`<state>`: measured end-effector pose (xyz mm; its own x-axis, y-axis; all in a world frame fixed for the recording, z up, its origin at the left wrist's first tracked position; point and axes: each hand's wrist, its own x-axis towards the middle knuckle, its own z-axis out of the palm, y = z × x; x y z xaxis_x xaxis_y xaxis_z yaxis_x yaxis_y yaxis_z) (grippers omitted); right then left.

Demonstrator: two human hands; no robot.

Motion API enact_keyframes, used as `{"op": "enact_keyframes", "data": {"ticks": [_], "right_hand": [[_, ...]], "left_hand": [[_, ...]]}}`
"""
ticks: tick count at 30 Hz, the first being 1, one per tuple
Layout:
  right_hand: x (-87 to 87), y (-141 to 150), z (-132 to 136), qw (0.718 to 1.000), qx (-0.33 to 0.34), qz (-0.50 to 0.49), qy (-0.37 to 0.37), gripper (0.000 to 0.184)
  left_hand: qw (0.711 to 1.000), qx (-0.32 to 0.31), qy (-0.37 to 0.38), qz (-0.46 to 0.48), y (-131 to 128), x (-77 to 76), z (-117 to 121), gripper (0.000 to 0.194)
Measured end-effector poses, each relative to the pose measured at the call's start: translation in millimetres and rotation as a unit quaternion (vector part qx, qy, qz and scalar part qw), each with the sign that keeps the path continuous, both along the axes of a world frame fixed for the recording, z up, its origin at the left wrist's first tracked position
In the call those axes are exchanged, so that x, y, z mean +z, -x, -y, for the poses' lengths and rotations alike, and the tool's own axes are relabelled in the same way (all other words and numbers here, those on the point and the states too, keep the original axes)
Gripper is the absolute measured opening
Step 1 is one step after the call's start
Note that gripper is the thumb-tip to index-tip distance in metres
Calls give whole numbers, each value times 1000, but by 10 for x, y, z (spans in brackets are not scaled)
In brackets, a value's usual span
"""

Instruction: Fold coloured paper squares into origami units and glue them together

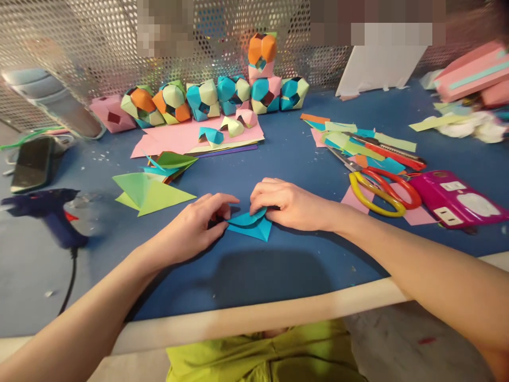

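With our left fingers [218, 216] and our right fingers [267, 200], we are holding the folded blue paper [253, 227] above the worktop [186, 286].

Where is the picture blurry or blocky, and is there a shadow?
Head view: pink paper at far right looks smeary; blocky squares cover patches up top; a soft dark shadow lies on the blue table, below the blue paper.

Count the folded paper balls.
8: seven paper balls in a row before the perforated panel, one ball atop the sixth from the left. Others may be hidden behind.
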<state>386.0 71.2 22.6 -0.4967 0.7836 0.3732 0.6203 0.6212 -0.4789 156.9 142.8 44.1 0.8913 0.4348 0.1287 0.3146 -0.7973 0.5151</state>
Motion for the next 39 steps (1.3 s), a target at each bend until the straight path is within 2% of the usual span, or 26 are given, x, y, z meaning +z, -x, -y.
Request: {"op": "enact_keyframes", "data": {"ticks": [2, 5, 8, 13, 16, 19, 22, 27, 33, 39], "right_hand": [[-7, 8, 1, 1000, 6, 6, -6, 29], [-12, 27, 28, 998, -21, 45, -29, 25], [-40, 24, 78, 994, -38, 68, -78, 14], [-102, -15, 170, 980, -10, 73, -184, 21], [-94, -13, 201, 972, 5, 97, -214, 22], [-66, 6, 212, 965, -11, 114, -237, 19], [-53, 7, 218, 965, -22, 101, -241, 19], [-64, -46, 235, 966, 22, 116, -230, 23], [-50, -59, 260, 963, 53, 117, -236, 22], [4, -69, 298, 960, 60, 159, -222, 29]], "left_hand": [[1000, -20, -13, 2, 7, -9, -30, 27], [998, -49, -29, 15, 6, -29, -41, 18], [996, -70, -53, 32, -9, -42, -21, 20], [991, -104, -72, 47, -22, -39, -18, 22], [991, -107, -68, 47, -14, -30, -29, 23], [990, -112, -74, 38, -18, -30, -24, 25], [991, -110, -77, 29, -32, -40, -17, 26], [993, -95, -71, 18, -35, -36, -39, 25], [997, -68, -31, -9, 6, 0, -91, 23], [998, -53, 5, -18, 27, 11, -132, 22]]}}
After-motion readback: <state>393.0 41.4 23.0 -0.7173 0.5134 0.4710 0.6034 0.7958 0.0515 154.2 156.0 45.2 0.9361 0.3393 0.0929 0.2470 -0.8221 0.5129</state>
